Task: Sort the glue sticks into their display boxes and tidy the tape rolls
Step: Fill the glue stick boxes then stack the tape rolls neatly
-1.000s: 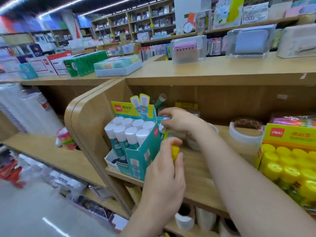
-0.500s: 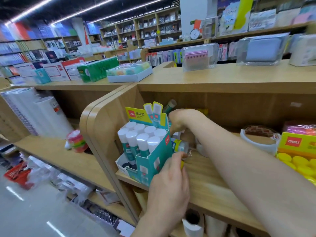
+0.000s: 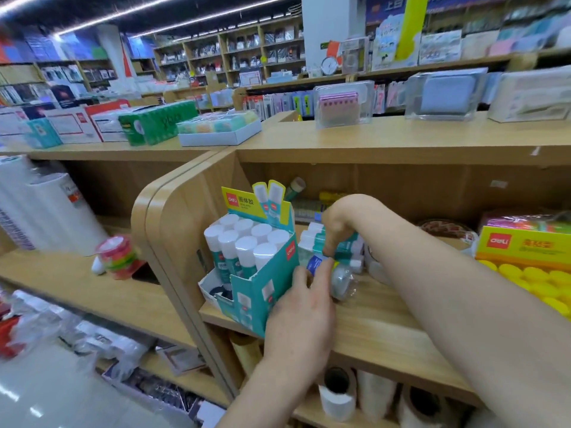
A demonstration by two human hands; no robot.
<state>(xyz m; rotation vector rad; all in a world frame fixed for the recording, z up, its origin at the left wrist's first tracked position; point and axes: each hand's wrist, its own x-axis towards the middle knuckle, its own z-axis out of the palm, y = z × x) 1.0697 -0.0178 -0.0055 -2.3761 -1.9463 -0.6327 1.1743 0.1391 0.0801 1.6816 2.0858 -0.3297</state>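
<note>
Gripping loose glue sticks [image 3: 311, 239], right hand [image 3: 340, 217] beside teal box [image 3: 265, 291]; left hand [image 3: 306, 310] pinches wrapped roll [image 3: 341, 281] at box's right edge.

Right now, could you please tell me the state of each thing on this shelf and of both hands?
Teal display box, open, at the shelf's front edge.
White-capped glue sticks, upright in the teal box.
Loose glue sticks, lying sideways, gripped by right hand.
Clear-wrapped item, pinched by left hand.
Yellow display box, open, packed with yellow caps.
Brown tape roll, lying flat.
</note>
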